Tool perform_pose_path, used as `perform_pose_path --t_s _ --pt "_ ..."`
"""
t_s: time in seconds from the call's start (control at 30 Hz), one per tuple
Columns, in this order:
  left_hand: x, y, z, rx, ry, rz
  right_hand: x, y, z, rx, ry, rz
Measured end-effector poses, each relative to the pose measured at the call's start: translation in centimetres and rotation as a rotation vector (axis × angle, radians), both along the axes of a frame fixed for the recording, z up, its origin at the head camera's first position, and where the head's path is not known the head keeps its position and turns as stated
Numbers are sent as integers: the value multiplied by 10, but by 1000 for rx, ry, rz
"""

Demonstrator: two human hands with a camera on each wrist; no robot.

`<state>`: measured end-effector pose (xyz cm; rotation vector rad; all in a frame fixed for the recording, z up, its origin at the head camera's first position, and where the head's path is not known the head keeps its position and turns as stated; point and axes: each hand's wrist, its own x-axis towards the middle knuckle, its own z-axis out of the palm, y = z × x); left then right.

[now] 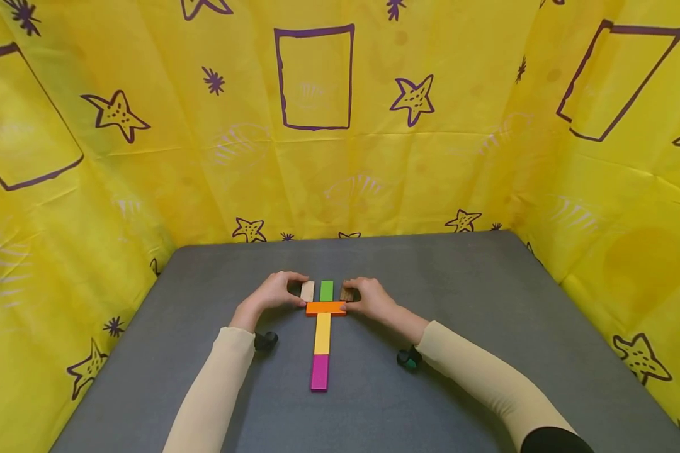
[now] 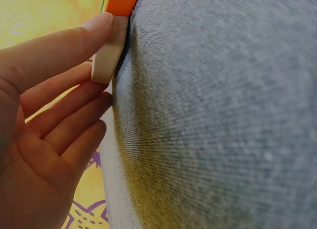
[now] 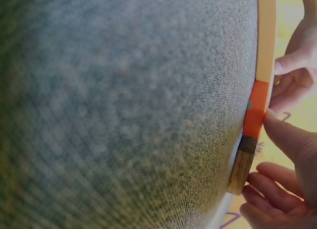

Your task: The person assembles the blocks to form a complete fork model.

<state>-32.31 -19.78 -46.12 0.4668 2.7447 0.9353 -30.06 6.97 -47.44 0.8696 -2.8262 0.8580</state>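
On the grey table several flat blocks lie in a cross-like layout. My left hand [image 1: 273,292] holds a pale wooden block [image 1: 308,291] between thumb and fingers, at the left end of the orange block [image 1: 325,308]. Opposite it, my right hand [image 1: 375,301] pinches a dark brown wooden block [image 1: 347,294]; its thumb touches the orange block's right end. Between the two wooden blocks stands a green block [image 1: 326,290], with gaps on both sides. In the left wrist view, the thumb presses the pale block [image 2: 107,58] where it meets the orange one.
Below the orange block, a yellow block [image 1: 322,333] and a magenta block [image 1: 320,373] run in line toward me. Yellow patterned cloth [image 1: 374,163] walls in the grey table [image 1: 459,283] at the back and sides. Dark wrist devices [image 1: 409,358] sit under both forearms.
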Motion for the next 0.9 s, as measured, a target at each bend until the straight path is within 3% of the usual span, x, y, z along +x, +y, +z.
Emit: perform_pose_path --t_s 0.9 --pt "4 -7 -8 16 80 20 1 -2 1 -8 -12 -15"
